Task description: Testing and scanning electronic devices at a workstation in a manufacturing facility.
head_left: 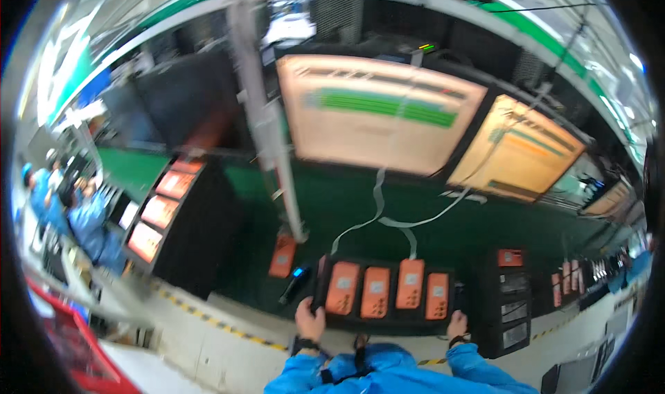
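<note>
In front of me lies a black tray (402, 326) with several orange phones standing side by side in it, such as the phone (375, 292) near its middle. Dark camera lenses and a pale label show on their backs. My left hand (309, 321) is closed around the tray's left end, its thumb upward. At the opposite end my right hand (457, 323) grips the edge; the fingertips of both hands are partly hidden. Beyond the left hand lie a dark handheld device (296, 282) with a blue light and a single orange phone (282, 257).
A black rack (201, 217) with orange phones stands left, another black tray (495, 311) right. White cables (379, 200) cross the green bench (332, 200) toward my tray. Behind are a metal post (273, 138) and lit screens (384, 141). People in blue (97, 217) work far left.
</note>
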{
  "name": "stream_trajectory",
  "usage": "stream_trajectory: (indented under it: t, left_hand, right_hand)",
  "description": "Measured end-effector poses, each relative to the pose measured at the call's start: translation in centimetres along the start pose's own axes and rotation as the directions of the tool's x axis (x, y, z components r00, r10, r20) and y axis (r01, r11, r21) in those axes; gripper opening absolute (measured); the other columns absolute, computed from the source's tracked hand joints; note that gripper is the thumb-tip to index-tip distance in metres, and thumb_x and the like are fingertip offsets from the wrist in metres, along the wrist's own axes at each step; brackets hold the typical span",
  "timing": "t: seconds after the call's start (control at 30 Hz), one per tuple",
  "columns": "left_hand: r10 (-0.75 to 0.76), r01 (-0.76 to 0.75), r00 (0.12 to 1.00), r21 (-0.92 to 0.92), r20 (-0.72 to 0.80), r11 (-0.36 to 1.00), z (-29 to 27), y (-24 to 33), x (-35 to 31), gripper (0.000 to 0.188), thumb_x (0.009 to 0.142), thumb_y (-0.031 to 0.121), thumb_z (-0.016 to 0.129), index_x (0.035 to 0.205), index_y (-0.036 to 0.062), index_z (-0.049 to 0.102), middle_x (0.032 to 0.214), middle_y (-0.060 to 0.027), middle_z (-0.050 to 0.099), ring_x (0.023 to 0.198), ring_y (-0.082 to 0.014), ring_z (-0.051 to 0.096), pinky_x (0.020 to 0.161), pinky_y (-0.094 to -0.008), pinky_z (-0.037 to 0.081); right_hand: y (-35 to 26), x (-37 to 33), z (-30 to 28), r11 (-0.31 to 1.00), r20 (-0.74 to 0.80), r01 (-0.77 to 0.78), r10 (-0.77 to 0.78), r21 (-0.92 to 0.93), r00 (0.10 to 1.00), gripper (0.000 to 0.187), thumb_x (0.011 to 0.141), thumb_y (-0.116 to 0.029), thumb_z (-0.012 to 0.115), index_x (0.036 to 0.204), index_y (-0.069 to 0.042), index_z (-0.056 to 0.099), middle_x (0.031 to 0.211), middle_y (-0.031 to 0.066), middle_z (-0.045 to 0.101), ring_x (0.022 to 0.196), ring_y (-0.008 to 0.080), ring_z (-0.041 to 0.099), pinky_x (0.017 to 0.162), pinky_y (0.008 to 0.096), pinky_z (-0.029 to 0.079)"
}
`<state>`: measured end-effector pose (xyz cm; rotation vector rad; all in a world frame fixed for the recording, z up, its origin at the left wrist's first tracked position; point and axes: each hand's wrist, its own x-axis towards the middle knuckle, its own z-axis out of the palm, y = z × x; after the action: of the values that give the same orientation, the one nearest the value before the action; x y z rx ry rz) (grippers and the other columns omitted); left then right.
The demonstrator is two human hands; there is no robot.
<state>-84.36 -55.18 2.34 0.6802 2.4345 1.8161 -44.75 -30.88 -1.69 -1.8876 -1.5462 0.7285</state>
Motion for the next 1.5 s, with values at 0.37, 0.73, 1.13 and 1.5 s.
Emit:
stream_trajectory:
  t: [0.37, 0.73, 1.13, 1.5]
  left_hand:
    - [-0.296, 0.18, 0.95, 0.604, 0.097, 0.776, 2.4, 3.6, 2.3, 0.048, 0.078, 0.026, 0.063, 0.116, -0.0015, 0.052, 0.105, -0.0185, 0.052, 0.104, -0.0364, 0.048, 0.089, -0.0463, 0.04]
    - [-0.164, 0.045, 0.97, 0.53, 0.179, 0.847, 1.6, 0.4, 3.3, 0.039, 0.074, 0.028, 0.068, 0.101, 0.0002, 0.059, 0.095, -0.0184, 0.057, 0.088, -0.0374, 0.056, 0.077, -0.0456, 0.046]
    - [-0.192, 0.042, 0.965, 0.619, 0.179, 0.785, 1.7, 2.1, 4.3, 0.036, 0.075, 0.04, 0.064, 0.087, 0.007, 0.057, 0.088, -0.0147, 0.055, 0.077, -0.0378, 0.058, 0.06, -0.0506, 0.045]
    - [-0.24, 0.068, 0.949, 0.609, 0.205, 0.79, 0.8, 2.0, 4.2, 0.04, 0.074, 0.04, 0.067, 0.091, 0.0058, 0.058, 0.092, -0.0165, 0.056, 0.083, -0.038, 0.059, 0.067, -0.0481, 0.047]
  right_hand:
    - [-10.3, -0.3, 1.5, 1.0, 0.01, 0.006, -0.006, -0.031, 1.0, 0.051, 0.087, -0.045, 0.055, 0.12, -0.006, 0.052, 0.108, 0.0225, 0.063, 0.1, 0.0408, 0.059, 0.086, 0.0469, 0.046]
    - [-13.0, 0.1, 1.5, 0.966, 0.056, -0.082, 0.098, -0.247, 0.994, 0.047, 0.09, -0.044, 0.051, 0.122, -0.009, 0.049, 0.105, 0.0208, 0.064, 0.093, 0.0421, 0.06, 0.08, 0.0508, 0.047]
    - [-13.1, -0.5, 2.1, 0.928, 0.017, -0.114, 0.128, -0.354, 0.992, 0.051, 0.09, -0.049, 0.048, 0.124, -0.01, 0.049, 0.104, 0.0211, 0.064, 0.096, 0.0419, 0.06, 0.082, 0.0511, 0.045]
    - [-10.7, -0.1, 3.5, 0.93, -0.015, -0.05, 0.047, -0.364, 0.999, 0.048, 0.092, -0.047, 0.047, 0.118, -0.007, 0.05, 0.106, 0.0214, 0.063, 0.094, 0.0422, 0.06, 0.08, 0.0497, 0.048]
